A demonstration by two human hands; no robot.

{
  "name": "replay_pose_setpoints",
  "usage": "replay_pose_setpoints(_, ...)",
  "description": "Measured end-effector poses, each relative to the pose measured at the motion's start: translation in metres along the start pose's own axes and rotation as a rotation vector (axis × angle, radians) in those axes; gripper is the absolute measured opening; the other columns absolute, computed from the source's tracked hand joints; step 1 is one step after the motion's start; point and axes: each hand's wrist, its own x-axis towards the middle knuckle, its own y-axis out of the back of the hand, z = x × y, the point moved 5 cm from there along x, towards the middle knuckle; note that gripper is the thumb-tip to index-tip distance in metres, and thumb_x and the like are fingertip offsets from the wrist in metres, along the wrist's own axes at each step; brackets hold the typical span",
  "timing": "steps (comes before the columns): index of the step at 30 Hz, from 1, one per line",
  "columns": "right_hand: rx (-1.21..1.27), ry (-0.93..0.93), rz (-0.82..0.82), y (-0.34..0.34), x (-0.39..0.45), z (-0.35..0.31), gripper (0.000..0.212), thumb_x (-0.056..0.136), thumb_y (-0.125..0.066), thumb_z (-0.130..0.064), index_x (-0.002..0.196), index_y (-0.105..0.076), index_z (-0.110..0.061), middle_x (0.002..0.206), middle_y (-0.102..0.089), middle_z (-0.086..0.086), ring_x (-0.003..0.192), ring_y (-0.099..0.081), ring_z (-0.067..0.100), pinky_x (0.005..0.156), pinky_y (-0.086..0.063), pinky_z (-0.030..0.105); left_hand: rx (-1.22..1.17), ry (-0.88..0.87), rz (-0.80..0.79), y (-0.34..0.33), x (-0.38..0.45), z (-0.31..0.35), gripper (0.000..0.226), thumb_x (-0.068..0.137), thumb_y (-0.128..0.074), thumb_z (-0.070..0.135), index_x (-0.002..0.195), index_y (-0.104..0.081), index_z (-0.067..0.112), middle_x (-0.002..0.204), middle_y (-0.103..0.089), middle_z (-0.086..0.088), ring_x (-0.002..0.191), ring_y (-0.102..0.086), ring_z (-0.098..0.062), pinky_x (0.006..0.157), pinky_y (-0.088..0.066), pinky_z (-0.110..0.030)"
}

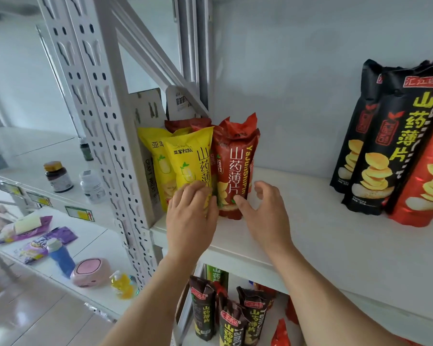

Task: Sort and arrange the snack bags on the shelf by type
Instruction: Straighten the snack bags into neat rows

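Two yellow snack bags [185, 161] stand upright at the left end of the white shelf [323, 233], with a red snack bag [235, 166] close beside them on the right. My left hand [190, 218] presses its straight fingers against the lower front of the nearer yellow bag. My right hand [265, 211] is spread around the base of the red bag, thumb touching its front, fingers curved just off its right side. Two black snack bags [385, 151] and a red-orange one [425, 186] stand at the shelf's right end.
A perforated white upright [105, 126] bounds the shelf on the left. Cardboard pieces [148, 108] lean behind the bags. The lower shelf holds several dark and red bags [230, 318]. Bottles [58, 177] and purple packets [35, 236] sit on the neighbouring rack.
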Motion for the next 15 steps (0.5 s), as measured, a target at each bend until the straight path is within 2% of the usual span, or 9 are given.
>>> replay_pose_setpoints(2,0.092,0.016,-0.015,-0.008,-0.003,-0.007,0.051,0.087,-0.064,-0.053,0.128,-0.049,-0.026,0.11,-0.053,-0.017,0.097,-0.053,-0.002,0.073,-0.041,0.014,-0.024,0.102,0.078,0.005,0.002,-0.006,0.028,0.094,-0.061,0.025,0.113,-0.07,0.007,0.125,-0.064,-0.009,0.117,-0.056,-0.031,0.101,-0.045,-0.042)
replay_pose_setpoints(4,0.189,0.034,-0.086,-0.023,-0.007,-0.014,0.046,0.087,-0.066,-0.05,0.125,-0.052,-0.027,0.104,-0.056,-0.02,0.091,-0.056,-0.003,0.07,-0.044,0.009,-0.095,0.271,0.103,0.01,0.003,-0.014,0.037,0.093,-0.063,0.029,0.124,-0.064,0.01,0.136,-0.056,-0.008,0.129,-0.047,-0.026,0.107,-0.037,-0.036)
replay_pose_setpoints(6,0.255,0.05,-0.168,-0.039,-0.012,-0.021,0.048,0.087,-0.067,-0.049,0.128,-0.051,-0.029,0.111,-0.058,-0.019,0.1,-0.057,-0.001,0.08,-0.049,0.013,-0.214,0.455,0.053,0.013,0.003,-0.024,0.05,0.094,-0.058,0.039,0.136,-0.054,0.013,0.146,-0.046,-0.004,0.138,-0.036,-0.018,0.109,-0.027,-0.026)
replay_pose_setpoints(8,0.294,0.065,-0.219,-0.051,-0.017,-0.027,0.063,0.086,-0.065,-0.054,0.14,-0.044,-0.031,0.13,-0.054,-0.017,0.117,-0.053,0.001,0.094,-0.05,0.021,-0.313,0.572,0.011,0.014,0.004,-0.033,0.059,0.098,-0.053,0.046,0.147,-0.042,0.015,0.154,-0.038,-0.001,0.143,-0.031,-0.013,0.11,-0.023,-0.021)
replay_pose_setpoints(10,0.31,0.075,-0.236,-0.059,-0.018,-0.035,0.074,0.086,-0.063,-0.057,0.148,-0.033,-0.031,0.143,-0.042,-0.019,0.13,-0.042,0.0,0.102,-0.045,0.024,-0.39,0.679,-0.025,0.015,0.005,-0.043,0.065,0.099,-0.049,0.049,0.154,-0.032,0.019,0.158,-0.035,0.002,0.145,-0.031,-0.013,0.112,-0.026,-0.025)
replay_pose_setpoints(12,0.291,0.081,-0.227,-0.067,-0.017,-0.041,0.079,0.088,-0.061,-0.056,0.153,-0.023,-0.031,0.144,-0.03,-0.024,0.135,-0.029,-0.005,0.106,-0.036,0.021,-0.489,0.785,-0.068,0.013,0.003,-0.051,0.069,0.098,-0.046,0.054,0.157,-0.026,0.024,0.161,-0.031,0.005,0.147,-0.03,-0.012,0.115,-0.028,-0.03)
replay_pose_setpoints(15,0.268,0.054,-0.183,-0.083,-0.015,-0.046,0.082,0.089,-0.061,-0.057,0.154,-0.018,-0.032,0.155,-0.028,-0.017,0.142,-0.028,0.003,0.111,-0.039,0.032,-0.564,0.836,-0.118,0.013,-0.001,-0.06,0.08,0.092,-0.039,0.065,0.159,-0.021,0.024,0.163,-0.028,0.005,0.149,-0.028,-0.014,0.12,-0.027,-0.038)
